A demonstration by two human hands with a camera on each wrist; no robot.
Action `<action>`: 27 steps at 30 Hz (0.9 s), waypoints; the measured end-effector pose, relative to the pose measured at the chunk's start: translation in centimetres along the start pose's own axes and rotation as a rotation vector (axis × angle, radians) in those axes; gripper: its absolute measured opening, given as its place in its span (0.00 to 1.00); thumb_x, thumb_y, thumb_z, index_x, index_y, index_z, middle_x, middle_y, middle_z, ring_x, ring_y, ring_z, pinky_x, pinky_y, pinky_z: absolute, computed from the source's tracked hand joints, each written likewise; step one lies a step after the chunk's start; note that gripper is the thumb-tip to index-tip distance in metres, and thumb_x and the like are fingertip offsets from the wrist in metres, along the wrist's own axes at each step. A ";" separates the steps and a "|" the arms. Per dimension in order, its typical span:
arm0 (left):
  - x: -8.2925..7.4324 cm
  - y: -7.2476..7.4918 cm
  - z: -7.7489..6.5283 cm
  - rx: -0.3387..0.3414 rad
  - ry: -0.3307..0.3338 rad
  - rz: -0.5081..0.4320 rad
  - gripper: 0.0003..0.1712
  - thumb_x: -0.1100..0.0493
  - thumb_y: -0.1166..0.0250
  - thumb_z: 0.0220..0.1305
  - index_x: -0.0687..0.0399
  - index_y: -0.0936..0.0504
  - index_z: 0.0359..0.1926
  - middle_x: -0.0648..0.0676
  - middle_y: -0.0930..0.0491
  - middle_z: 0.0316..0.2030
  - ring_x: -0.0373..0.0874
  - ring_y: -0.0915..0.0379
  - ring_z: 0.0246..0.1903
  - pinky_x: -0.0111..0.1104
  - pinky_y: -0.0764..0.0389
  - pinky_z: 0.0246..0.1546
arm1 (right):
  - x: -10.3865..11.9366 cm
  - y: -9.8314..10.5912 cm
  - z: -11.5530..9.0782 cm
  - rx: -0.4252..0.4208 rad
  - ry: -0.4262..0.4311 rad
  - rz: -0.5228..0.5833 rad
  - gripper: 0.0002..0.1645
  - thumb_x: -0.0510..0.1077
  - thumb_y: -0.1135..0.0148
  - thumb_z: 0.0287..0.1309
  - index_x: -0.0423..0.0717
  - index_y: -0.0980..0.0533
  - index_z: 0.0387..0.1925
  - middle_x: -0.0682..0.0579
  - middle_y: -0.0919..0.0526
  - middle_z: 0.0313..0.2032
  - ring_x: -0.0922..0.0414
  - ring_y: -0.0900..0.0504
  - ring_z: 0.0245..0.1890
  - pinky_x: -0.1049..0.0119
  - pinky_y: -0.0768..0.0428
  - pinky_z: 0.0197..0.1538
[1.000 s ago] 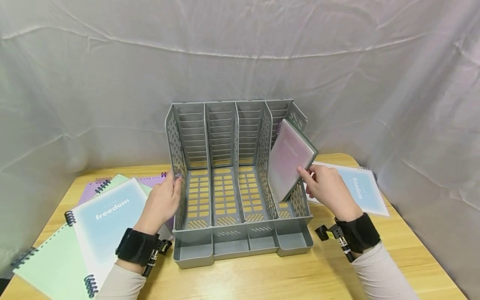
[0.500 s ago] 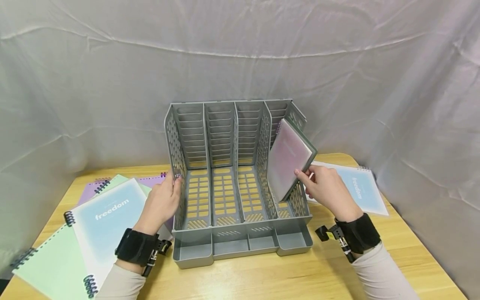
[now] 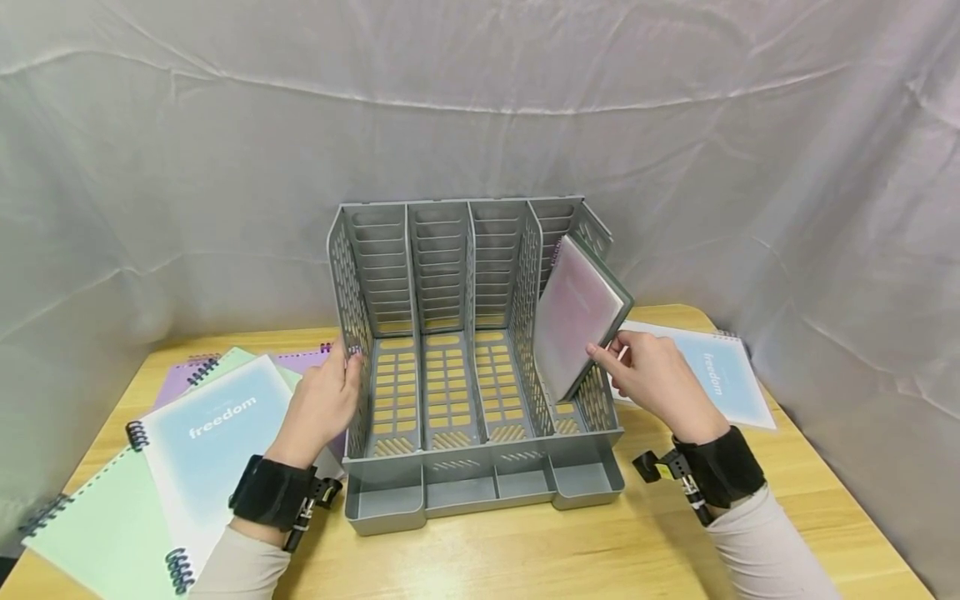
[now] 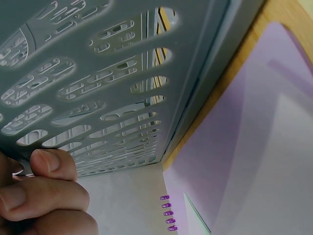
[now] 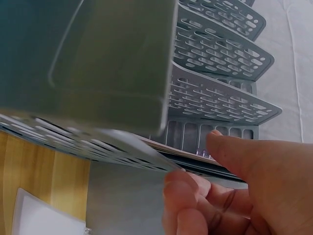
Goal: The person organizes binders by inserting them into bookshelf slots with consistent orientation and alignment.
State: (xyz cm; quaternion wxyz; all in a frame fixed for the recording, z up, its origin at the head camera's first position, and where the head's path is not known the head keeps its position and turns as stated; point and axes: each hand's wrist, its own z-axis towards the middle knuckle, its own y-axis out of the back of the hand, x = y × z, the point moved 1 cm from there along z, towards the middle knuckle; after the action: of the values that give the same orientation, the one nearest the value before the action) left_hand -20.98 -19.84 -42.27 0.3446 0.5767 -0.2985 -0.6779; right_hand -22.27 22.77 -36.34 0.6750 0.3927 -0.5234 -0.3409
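A grey slotted file organizer with upright dividers and a tray front stands mid-table. My left hand grips the edge of its left side wall, fingers curled, as the left wrist view also shows. In the rightmost compartment, a pink spiral notebook with a dark edge behind it leans tilted, its upper right corner sticking out. My right hand pinches that notebook near its front edge, thumb on the cover. The right wrist view shows the fingers underneath, beside the slotted side panel; their exact contact is partly hidden.
Left of the organizer lies a loose pile: a blue-and-white "freedom" notebook, green notebooks and purple ones. Another blue notebook lies right of it, partly behind my right hand. A grey cloth hangs behind the wooden table.
My right thumb has slid slightly left on the pink notebook's cover. My left hand keeps its hold on the organizer, and the notebook stays nearly in place.
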 end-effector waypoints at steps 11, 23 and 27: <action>0.0 0.0 0.0 -0.009 -0.005 0.008 0.24 0.51 0.60 0.89 0.61 0.36 0.72 0.63 0.20 0.30 0.60 0.16 0.33 0.58 0.15 0.38 | -0.3 0.4 -0.3 0.020 -0.020 0.000 0.28 0.65 0.41 0.77 0.46 0.22 0.32 0.56 0.18 0.18 0.58 0.24 0.19 0.62 0.30 0.30; -0.1 0.0 -0.1 -0.014 -0.016 0.006 0.24 0.51 0.60 0.89 0.61 0.36 0.72 0.70 0.16 0.36 0.68 0.13 0.38 0.62 0.15 0.42 | -1.1 0.7 -0.7 0.050 -0.039 0.010 0.28 0.65 0.41 0.77 0.45 0.23 0.35 0.55 0.18 0.19 0.57 0.24 0.20 0.63 0.28 0.29; -0.1 0.0 -0.1 -0.013 -0.012 0.001 0.24 0.51 0.60 0.89 0.61 0.36 0.72 0.70 0.16 0.38 0.67 0.13 0.38 0.62 0.14 0.43 | -1.3 0.8 -0.8 0.050 -0.040 0.005 0.27 0.64 0.40 0.77 0.45 0.23 0.36 0.55 0.19 0.19 0.57 0.24 0.20 0.63 0.28 0.30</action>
State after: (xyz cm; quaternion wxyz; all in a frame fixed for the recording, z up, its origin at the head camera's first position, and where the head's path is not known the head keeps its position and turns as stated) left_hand -20.88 -19.79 -42.21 0.3469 0.5701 -0.2965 -0.6832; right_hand -21.74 24.34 -36.34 0.6551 0.4014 -0.5461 -0.3338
